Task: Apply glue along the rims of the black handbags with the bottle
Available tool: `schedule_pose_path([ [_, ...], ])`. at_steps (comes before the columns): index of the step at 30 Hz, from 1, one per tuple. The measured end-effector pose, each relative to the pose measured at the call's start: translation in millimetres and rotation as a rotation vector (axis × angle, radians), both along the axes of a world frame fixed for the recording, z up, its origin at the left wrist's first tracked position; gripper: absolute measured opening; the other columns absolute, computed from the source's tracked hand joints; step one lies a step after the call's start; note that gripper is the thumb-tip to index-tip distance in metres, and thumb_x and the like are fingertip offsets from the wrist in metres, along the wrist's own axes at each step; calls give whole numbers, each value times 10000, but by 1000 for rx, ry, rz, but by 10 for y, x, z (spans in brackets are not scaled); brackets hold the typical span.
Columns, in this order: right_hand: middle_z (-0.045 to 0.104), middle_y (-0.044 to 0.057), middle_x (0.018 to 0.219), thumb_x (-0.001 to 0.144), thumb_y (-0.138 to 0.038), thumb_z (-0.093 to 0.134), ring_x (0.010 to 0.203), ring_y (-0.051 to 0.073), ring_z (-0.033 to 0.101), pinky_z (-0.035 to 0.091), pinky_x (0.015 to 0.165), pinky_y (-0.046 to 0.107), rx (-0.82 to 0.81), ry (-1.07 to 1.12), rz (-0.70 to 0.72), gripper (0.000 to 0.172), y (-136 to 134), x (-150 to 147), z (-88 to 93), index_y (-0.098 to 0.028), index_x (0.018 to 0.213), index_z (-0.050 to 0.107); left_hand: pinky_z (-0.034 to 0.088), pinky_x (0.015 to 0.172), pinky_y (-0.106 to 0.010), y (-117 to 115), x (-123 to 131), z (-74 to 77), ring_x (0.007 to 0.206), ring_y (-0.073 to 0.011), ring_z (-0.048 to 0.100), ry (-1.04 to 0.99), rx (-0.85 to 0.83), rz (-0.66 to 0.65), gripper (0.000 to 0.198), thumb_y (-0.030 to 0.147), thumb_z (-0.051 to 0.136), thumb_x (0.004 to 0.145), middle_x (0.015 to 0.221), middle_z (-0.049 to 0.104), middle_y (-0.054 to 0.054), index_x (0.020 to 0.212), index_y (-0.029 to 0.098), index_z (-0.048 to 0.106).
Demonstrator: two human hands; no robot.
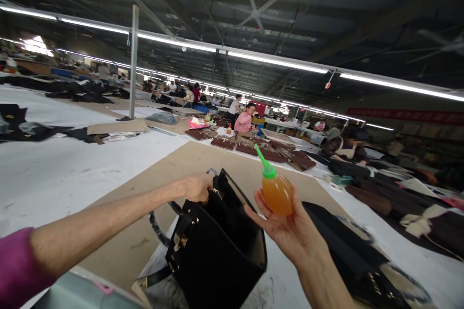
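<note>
In the head view, with the black bag (pixel 217 270) as the middle of the dial and twelve pointing away from the wearer, the left hand (pixel 197 187) is at eleven o'clock, its fingers closed on the bag's upper edge. The right hand (pixel 290 224) is between two and three, fingers curled around a squeeze bottle (pixel 277 195) and holding it just beyond the bag's rim, apart from it. The step in hand looks like steadying the bag with its mouth spread while the bottle is kept at the ready; as a judgement, any next move calls for a firm hold on the edge and only light pressure on the bottle, lest it drip. The bag sits low in the middle, tilted, its dark interior gaping towards two o'clock with a paler panel inside; gold-toned fittings run down its left side, and a handle (pixel 158 229) at nine to ten o'clock seems wrapped in clear film. The bottle is rounded, with amber contents and a green nozzle leaning towards eleven. Another black bag (pixel 348 246) lies at three o'clock, a tan sheet (pixel 126 212) spreads towards ten, and brown bags (pixel 261 152) lie farther off at one, near a person in pink (pixel 244 120).
</note>
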State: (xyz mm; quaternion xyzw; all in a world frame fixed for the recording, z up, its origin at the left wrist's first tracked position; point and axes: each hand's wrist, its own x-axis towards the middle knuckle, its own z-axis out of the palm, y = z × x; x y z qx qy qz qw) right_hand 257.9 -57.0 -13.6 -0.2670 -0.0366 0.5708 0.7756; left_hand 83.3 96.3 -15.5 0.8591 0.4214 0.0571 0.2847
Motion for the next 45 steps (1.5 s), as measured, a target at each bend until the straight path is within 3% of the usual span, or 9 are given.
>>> schedule_pose_path([
  [4, 673, 125, 1037, 543, -259, 940, 981, 360, 607, 373, 890, 726, 14, -5, 37, 577, -3, -54, 8, -139, 1039, 670, 291, 437, -203, -2, -151, -39, 489, -121, 484, -58, 84, 83, 185, 38, 480, 583, 469, 463, 34, 596, 158, 622],
  [14, 660, 124, 1067, 602, -358, 913, 1062, 338, 569, 324, 949, 704, 20, -19, 80, 571, -80, -204, 85, -144, 1069, 663, 297, 343, -179, 46, -288, -278, 342, -95, 388, -490, -148, 336, 165, 106, 441, 636, 409, 409, 73, 699, 161, 583],
  [25, 657, 95, 1069, 914, -481, 613, 1109, 300, 557, 310, 978, 678, -55, -63, 34, 337, 44, -296, 119, -176, 1051, 652, 298, 316, -161, -98, -456, -427, 336, -67, 377, -978, -417, 489, 232, 244, 529, 514, 431, 455, 88, 732, 182, 475],
  [28, 655, 100, 1073, 925, -477, 597, 1093, 294, 570, 314, 974, 679, -63, -78, 23, 330, 70, -267, 129, -175, 1045, 654, 303, 320, -161, -131, -457, -500, 332, -63, 375, -1021, -487, 498, 268, 260, 546, 508, 441, 458, 94, 753, 190, 463],
  [32, 655, 95, 1076, 916, -477, 611, 1104, 307, 567, 331, 979, 660, -70, -100, 2, 328, 91, -231, 102, -176, 1036, 662, 343, 327, -180, -141, -478, -651, 328, -79, 395, -842, -524, 439, 292, 285, 561, 559, 452, 460, 96, 820, 188, 475],
  [36, 664, 80, 1034, 941, -438, 583, 1099, 314, 572, 335, 976, 664, -90, -108, -20, 283, 170, -227, 82, -171, 994, 659, 403, 378, -216, -143, -585, -680, 381, -131, 493, -504, -383, 370, 190, 245, 498, 685, 477, 473, 76, 863, 193, 455],
  [41, 660, 93, 1062, 936, -431, 595, 1108, 319, 572, 328, 973, 677, -91, -115, -27, 273, 248, -217, 81, -181, 1028, 652, 529, 723, -393, -193, -723, -516, 855, -280, 656, -127, 267, 338, 415, 256, 558, 734, 960, 655, -82, 1130, 177, 462],
  [43, 659, 90, 1067, 934, -433, 596, 1109, 321, 571, 336, 967, 677, -90, -118, -35, 271, 251, -208, 76, -188, 1040, 647, 469, 936, -422, -199, -737, -491, 1142, -286, 560, -168, 447, 139, 488, 176, 517, 757, 1267, 558, -119, 1242, 195, 461],
  [45, 662, 88, 1058, 935, -437, 593, 1101, 323, 575, 346, 960, 676, -86, -122, -41, 275, 247, -201, 71, -187, 1040, 645, 350, 1081, -390, -187, -737, -493, 1308, -236, 420, -254, 530, -184, 500, 65, 427, 765, 1369, 497, -83, 1228, 222, 534],
])
